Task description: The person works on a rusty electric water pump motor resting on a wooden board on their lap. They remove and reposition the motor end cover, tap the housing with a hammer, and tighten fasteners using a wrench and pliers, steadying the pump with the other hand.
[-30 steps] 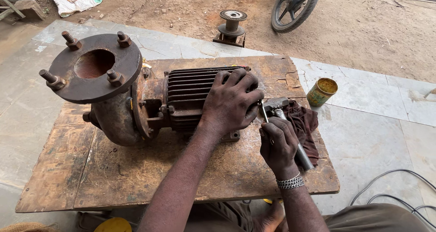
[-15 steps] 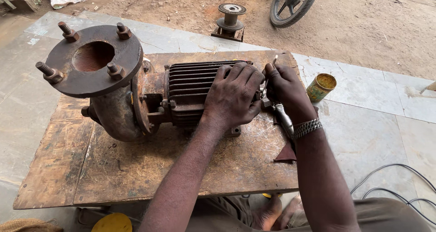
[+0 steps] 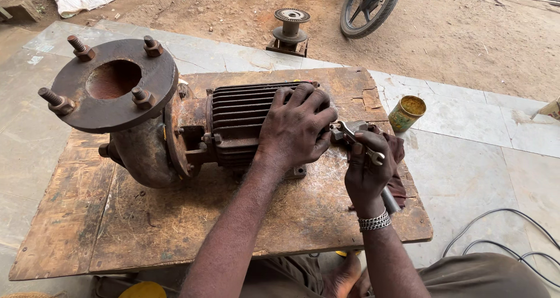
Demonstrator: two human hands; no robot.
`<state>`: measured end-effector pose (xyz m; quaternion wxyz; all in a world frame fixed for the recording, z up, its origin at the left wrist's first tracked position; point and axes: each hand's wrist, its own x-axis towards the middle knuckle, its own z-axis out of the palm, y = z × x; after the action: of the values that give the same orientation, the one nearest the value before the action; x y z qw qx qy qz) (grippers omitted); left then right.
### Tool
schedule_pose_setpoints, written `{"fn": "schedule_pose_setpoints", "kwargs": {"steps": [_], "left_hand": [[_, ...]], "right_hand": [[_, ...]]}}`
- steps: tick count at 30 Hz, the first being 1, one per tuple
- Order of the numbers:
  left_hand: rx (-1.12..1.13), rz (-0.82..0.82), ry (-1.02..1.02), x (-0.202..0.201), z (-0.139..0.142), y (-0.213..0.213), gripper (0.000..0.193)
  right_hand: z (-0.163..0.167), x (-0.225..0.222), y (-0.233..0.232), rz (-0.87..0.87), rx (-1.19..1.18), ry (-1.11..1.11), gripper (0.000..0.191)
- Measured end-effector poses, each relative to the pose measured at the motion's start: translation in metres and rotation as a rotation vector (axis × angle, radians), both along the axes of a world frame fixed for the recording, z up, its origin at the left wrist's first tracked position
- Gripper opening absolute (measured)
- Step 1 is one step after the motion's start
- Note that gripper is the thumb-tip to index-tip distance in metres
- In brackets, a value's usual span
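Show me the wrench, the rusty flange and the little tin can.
wrench [image 3: 349,130]: head view, on its jaw end above the right hand.
flange [image 3: 149,102]: head view, on its flat rusty face.
tin can [image 3: 406,114]: head view, on its side wall.

head cam | looks steeply down, forward | close over wooden table [image 3: 76,239]

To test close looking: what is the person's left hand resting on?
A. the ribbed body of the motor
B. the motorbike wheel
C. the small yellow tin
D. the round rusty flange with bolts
A: the left hand lies spread flat on the ribbed motor, while the right hand grips a spanner.
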<state>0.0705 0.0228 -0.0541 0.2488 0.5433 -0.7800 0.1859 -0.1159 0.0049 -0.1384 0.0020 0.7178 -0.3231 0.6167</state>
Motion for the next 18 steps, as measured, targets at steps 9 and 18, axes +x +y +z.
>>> {"fn": "schedule_pose_setpoints", "kwargs": {"steps": [9, 18], "left_hand": [[0.008, -0.019, 0.003, 0.002, 0.003, 0.003, 0.031], [-0.063, 0.001, 0.086, 0.001, -0.003, -0.001, 0.061]], "right_hand": [[0.008, 0.013, 0.012, 0.117, -0.026, 0.059, 0.012], [0.063, 0.015, -0.075, 0.457, 0.857, 0.131, 0.025]]}}
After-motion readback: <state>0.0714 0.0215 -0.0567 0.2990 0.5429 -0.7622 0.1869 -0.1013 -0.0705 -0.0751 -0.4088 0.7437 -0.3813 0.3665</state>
